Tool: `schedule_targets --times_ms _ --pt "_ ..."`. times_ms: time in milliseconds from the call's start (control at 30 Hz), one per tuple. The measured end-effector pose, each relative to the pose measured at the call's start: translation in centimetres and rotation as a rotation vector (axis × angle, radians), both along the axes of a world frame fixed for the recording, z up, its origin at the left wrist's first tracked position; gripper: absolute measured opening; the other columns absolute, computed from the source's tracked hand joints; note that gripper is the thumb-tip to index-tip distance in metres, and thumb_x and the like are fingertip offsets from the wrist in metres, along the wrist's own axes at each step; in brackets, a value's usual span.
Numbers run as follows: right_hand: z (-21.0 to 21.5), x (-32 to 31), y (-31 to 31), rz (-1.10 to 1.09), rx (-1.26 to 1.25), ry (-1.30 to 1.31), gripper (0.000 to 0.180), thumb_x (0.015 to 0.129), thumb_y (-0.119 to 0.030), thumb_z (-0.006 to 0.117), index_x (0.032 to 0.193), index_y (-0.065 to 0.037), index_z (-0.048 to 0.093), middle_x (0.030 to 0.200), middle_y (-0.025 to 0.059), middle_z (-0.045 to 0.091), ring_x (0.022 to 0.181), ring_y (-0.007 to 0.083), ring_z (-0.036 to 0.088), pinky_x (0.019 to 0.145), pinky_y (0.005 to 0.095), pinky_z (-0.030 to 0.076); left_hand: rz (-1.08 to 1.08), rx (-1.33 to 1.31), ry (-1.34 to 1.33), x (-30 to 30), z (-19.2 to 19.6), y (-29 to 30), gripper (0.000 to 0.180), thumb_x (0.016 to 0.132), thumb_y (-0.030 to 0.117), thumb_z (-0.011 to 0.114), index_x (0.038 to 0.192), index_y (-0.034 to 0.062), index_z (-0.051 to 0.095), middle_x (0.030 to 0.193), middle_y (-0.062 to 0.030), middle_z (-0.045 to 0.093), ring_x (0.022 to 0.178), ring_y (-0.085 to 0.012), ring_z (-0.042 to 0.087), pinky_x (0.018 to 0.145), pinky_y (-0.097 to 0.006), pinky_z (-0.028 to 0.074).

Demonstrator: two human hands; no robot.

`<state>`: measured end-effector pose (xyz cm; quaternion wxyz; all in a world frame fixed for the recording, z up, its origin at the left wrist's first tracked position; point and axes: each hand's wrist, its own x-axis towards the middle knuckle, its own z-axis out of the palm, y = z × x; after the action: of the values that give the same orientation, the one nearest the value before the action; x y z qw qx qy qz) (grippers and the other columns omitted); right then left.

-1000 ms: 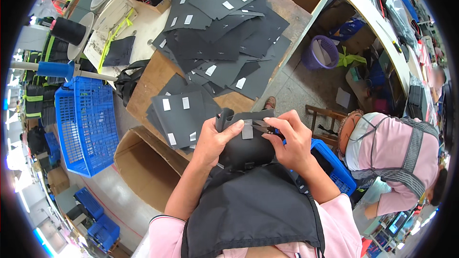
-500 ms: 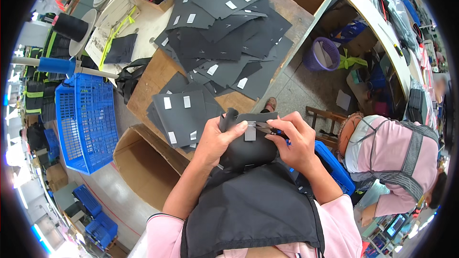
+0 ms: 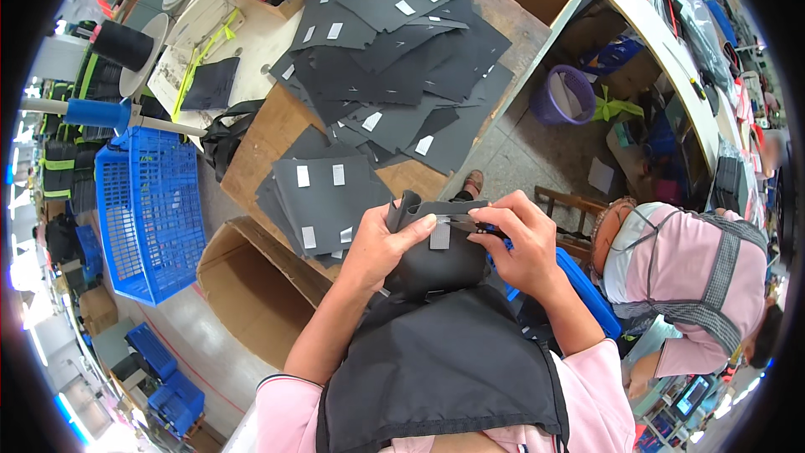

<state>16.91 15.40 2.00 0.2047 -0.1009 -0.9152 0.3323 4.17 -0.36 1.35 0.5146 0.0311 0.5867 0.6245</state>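
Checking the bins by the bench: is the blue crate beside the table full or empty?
Empty, as far as shows. The blue crate has its mesh bottom and walls bare, with nothing visible lying inside.

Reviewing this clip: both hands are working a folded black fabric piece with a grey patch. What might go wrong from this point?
The right hand seems to hold a small tool at the grey patch, close to the left hand's thumb, so a slip might nick it. The black fabric piece is held in the air, not on the table, and could shift. The stack of cut pieces overhangs the table edge and may slide off.
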Motion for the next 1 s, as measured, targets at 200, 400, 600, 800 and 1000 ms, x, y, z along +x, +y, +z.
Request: schedule_targets --times_ms 200,400,600,800,1000 --pt "0.3 -0.4 0.4 0.108 0.101 -0.014 0.029 0.061 -0.003 0.075 0.088 -0.008 0.065 0.077 0.0091 0.057 0.065 0.0223 0.056 0.056 0.0311 0.044 -0.014 -0.015 -0.013 -0.3 -0.5 -0.3 0.02 0.082 0.017 0.068 0.09 0.0001 0.062 0.079 -0.0032 0.062 0.07 -0.0086 0.056 0.064 -0.024 0.045" --pt "-3.4 2.5 -0.6 -0.199 -0.902 -0.106 0.043 0.07 -0.016 0.075 0.109 -0.008 0.058 0.073 -0.0034 0.045 0.06 0.008 0.043 0.054 0.0228 0.035 0.475 0.133 -0.07 -1.6 -1.8 -0.2 0.039 0.081 0.017 0.07 0.111 -0.0016 0.055 0.106 -0.01 0.061 0.096 -0.0193 0.058 0.088 -0.033 0.045" --pt "-6.3 1.2 -2.8 -0.329 -1.708 -0.213 0.017 0.083 -0.017 0.066 0.094 -0.005 0.058 0.058 -0.0057 0.044 0.042 0.0026 0.033 0.038 0.0196 0.026 0.751 0.244 -0.243 -1.7 -4.4 -0.2 0.039 0.086 0.019 0.064 0.12 0.0042 0.051 0.117 -0.0056 0.055 0.109 -0.0195 0.052 0.095 -0.035 0.041" --pt "-4.5 -2.0 -3.0 -0.321 -1.634 -0.061 0.012 0.087 -0.014 0.061 0.086 -0.01 0.049 0.062 -0.0046 0.043 0.043 0.0049 0.036 0.043 0.021 0.032 0.784 0.344 -0.289 0.2 -6.3 -2.7 0.05 0.087 0.027 0.063 0.127 0.0048 0.043 0.127 -0.0057 0.048 0.118 -0.0212 0.045 0.101 -0.038 0.036" --pt "-4.1 -3.1 -3.6 -0.311 -1.474 0.057 0.005 0.091 -0.009 0.055 0.088 -0.005 0.053 0.069 -0.0055 0.048 0.056 0.0003 0.042 0.047 0.0182 0.034 0.845 0.344 -0.045 0.0 -6.4 -4.7 0.057 0.088 0.034 0.061 0.131 0.0051 0.039 0.134 -0.0052 0.042 0.122 -0.0205 0.04 0.104 -0.038 0.03"
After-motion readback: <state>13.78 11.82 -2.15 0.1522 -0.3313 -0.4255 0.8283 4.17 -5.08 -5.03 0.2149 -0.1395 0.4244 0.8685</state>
